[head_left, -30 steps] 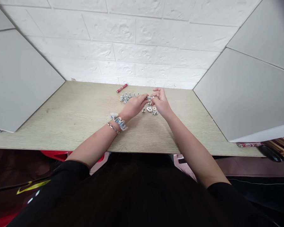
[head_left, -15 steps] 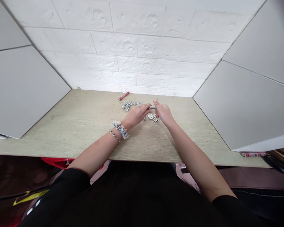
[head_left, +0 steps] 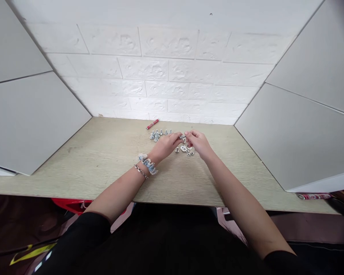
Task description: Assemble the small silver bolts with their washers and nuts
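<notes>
Head view is looking down on a pale wood-grain counter [head_left: 103, 160], with both forearms reaching in from its near edge and the hands meeting close to the middle. The left hand [head_left: 164, 146], wearing a frilled blue-and-white scrunchie [head_left: 147, 164] and a chain bracelet [head_left: 141, 171] at the wrist, and the right hand [head_left: 199, 144] are both holding a narrow grip on a small silver bolt [head_left: 182, 136]. The bolt is lying roughly level between the two sets of fingertips, just above the counter, and whether anything is threaded on it is too small to tell. Directly below the hands, flat silver washers [head_left: 184, 148] and small nuts [head_left: 191, 153] are lying together beside a loose bolt [head_left: 177, 150]. A cluster of silver bolts [head_left: 157, 135] is sitting just beyond the left hand, with a red tube [head_left: 152, 124] lying behind it near a white brick-textured wall [head_left: 160, 76]. Keeping the fingertips close around the shank seems wise, since a piece this small could easily slip down among the washers.
</notes>
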`<state>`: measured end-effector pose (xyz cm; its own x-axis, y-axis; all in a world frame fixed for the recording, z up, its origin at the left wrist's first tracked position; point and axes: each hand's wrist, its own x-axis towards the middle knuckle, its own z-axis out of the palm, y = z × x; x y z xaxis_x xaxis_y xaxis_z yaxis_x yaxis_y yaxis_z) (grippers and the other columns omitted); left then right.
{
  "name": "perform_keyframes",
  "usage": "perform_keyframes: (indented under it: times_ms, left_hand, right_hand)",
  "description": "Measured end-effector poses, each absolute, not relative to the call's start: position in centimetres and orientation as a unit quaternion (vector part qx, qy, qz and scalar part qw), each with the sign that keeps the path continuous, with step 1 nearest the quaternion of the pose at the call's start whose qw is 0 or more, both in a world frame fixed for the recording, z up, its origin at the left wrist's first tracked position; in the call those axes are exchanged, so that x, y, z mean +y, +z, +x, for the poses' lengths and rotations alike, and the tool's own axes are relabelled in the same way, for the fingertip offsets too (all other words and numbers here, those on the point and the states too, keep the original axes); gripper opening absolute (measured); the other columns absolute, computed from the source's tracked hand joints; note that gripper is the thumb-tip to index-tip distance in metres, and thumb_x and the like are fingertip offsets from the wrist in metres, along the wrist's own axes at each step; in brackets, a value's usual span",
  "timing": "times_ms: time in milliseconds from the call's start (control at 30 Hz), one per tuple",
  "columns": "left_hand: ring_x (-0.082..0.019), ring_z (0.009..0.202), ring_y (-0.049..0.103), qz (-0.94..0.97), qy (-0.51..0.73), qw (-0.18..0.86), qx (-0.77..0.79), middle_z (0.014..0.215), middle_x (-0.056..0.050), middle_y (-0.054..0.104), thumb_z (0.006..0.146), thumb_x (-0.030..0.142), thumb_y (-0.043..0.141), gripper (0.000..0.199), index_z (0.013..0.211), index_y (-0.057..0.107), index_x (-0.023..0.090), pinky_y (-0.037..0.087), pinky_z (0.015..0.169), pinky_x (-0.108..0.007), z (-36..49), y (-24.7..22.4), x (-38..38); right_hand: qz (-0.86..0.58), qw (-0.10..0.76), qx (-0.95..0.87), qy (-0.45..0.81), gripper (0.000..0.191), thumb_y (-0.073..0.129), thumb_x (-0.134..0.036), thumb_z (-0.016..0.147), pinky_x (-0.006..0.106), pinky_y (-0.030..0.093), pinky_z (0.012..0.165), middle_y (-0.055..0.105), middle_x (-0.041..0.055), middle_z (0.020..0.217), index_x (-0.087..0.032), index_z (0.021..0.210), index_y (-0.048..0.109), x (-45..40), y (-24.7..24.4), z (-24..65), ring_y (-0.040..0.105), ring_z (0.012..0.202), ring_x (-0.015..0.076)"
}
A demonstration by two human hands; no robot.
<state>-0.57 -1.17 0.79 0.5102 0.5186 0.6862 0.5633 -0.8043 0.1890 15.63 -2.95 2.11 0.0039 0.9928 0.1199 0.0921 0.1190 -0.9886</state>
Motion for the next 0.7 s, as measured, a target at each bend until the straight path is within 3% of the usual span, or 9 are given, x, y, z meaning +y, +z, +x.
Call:
perform_keyframes:
  times_ms: [167,367,467,567,700]
  left_hand:
    - [-0.013,0.07,0.059,-0.875,-0.369,0.043,-0.311,0.079,-0.004,0.064,0.092,0.031,0.046,0.02,0.1,0.056,0.016,0.043,0.062,-0.023,-0.6,0.9,-1.4]
    - [-0.014,0.073,0.06,-0.884,-0.35,0.037,-0.307,0.081,-0.004,0.063,0.093,0.032,0.044,0.021,0.102,0.055,0.017,0.044,0.064,-0.023,-0.3,0.6,-1.4]
    - [-0.015,0.075,0.06,-0.89,-0.321,0.028,-0.324,0.084,-0.005,0.064,0.093,0.028,0.045,0.019,0.105,0.053,0.016,0.045,0.065,-0.024,-0.1,0.2,-1.3]
    - [-0.016,0.073,0.06,-0.884,-0.295,0.024,-0.361,0.083,-0.007,0.063,0.093,0.028,0.044,0.02,0.104,0.053,0.014,0.044,0.062,-0.025,0.0,-0.1,-1.1]
    - [-0.017,0.074,0.06,-0.871,-0.308,0.027,-0.381,0.085,-0.008,0.063,0.091,0.03,0.047,0.022,0.103,0.054,0.013,0.045,0.066,-0.027,-0.1,-0.2,-0.7]
  right_hand:
    - [-0.491,0.513,-0.49,0.507,0.029,0.065,-0.037,0.064,0.02,0.04,0.047,0.055,-0.0047,0.063,-0.019,0.083,0.051,-3.1,2.7,15.6,0.049,0.045,0.0068]
    - [-0.539,0.485,-0.493,0.481,0.029,0.052,-0.048,0.077,0.02,0.028,0.039,0.05,-0.0055,0.058,-0.021,0.084,0.044,-3.1,2.1,14.8,0.042,0.04,0.0075]
    - [-0.571,0.506,-0.525,0.378,0.029,0.049,-0.048,0.08,0.022,0.032,0.046,0.045,-0.0063,0.056,-0.021,0.086,0.043,-3.1,1.0,14.4,0.042,0.047,0.0093]
    - [-0.571,0.533,-0.589,0.207,0.029,0.05,-0.042,0.081,0.025,0.038,0.061,0.05,-0.0036,0.069,-0.02,0.1,0.044,-3.3,0.1,14.6,0.048,0.061,0.0116]
    - [-0.547,0.555,-0.617,0.107,0.029,0.041,-0.04,0.087,0.027,0.038,0.066,0.051,-0.0002,0.08,-0.02,0.107,0.045,-3.0,-0.9,15.1,0.048,0.067,0.0129]
